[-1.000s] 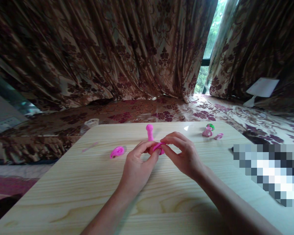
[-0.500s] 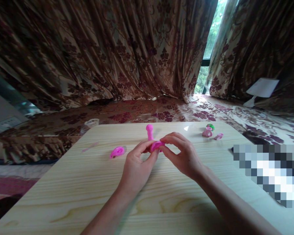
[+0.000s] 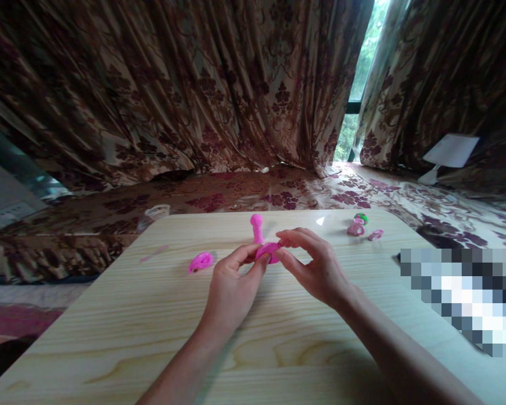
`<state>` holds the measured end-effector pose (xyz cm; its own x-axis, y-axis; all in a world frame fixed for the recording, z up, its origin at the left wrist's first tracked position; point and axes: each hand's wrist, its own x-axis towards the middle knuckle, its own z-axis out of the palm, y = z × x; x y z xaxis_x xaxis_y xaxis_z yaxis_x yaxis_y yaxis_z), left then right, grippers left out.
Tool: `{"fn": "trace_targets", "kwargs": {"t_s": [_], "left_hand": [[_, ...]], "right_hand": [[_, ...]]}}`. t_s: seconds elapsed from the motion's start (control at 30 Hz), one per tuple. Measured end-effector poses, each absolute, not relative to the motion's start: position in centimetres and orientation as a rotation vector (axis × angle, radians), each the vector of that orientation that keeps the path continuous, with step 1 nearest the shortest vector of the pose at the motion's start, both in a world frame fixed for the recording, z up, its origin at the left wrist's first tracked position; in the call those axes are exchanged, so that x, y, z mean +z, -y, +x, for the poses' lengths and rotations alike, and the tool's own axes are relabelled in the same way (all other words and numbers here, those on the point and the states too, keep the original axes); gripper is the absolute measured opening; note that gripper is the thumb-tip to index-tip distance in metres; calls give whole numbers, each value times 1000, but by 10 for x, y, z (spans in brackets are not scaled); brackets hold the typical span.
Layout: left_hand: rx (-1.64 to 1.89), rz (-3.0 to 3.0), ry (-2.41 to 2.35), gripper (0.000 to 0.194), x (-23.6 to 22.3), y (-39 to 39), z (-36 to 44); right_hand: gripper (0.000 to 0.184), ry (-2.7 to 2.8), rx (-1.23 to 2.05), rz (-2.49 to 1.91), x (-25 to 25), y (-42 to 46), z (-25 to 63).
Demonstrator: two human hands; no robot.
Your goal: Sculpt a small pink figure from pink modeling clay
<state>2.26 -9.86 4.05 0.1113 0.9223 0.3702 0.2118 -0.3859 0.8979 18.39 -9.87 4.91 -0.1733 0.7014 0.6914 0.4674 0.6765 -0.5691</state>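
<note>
Between my hands is a flattened, bright pink piece of what looks like modelling clay (image 3: 269,253). My left hand (image 3: 238,281) pinches its left side, thumb in front and fingers behind. At its right edge, the thumb and fingertips of my right hand (image 3: 316,264) touch the rim; the exact hold there is partly hidden. Just behind stands an upright pink clay figure (image 3: 257,229) with a round ball on top and a narrower stem. Its base is hidden by my hands. To the left, a pink looped clay piece (image 3: 200,262) lies on the table.
On the pale wooden table (image 3: 172,337), a thin pink strip (image 3: 154,253) lies at left. Pale pink pieces (image 3: 356,227) and a green-and-pink ball (image 3: 361,218) sit at the back right. A clear container (image 3: 157,211) stands by the back left corner. A blurred-out object covers the right edge.
The pink clay piece has turned so its flat face shows more towards me. My right fingers have lifted and spread slightly at its edge.
</note>
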Motion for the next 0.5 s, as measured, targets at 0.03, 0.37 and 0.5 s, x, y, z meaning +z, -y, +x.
{"fn": "trace_targets", "kwargs": {"t_s": [0.03, 0.37, 0.5], "left_hand": [[1321, 1675, -1105, 25, 40, 99, 23], [1346, 1836, -1122, 20, 45, 102, 25], [1319, 1838, -1158, 21, 45, 103, 27]], "right_hand": [[20, 1828, 281, -936, 49, 99, 184], [9, 1859, 260, -878, 48, 97, 182], [9, 1862, 229, -885, 48, 98, 182]]}}
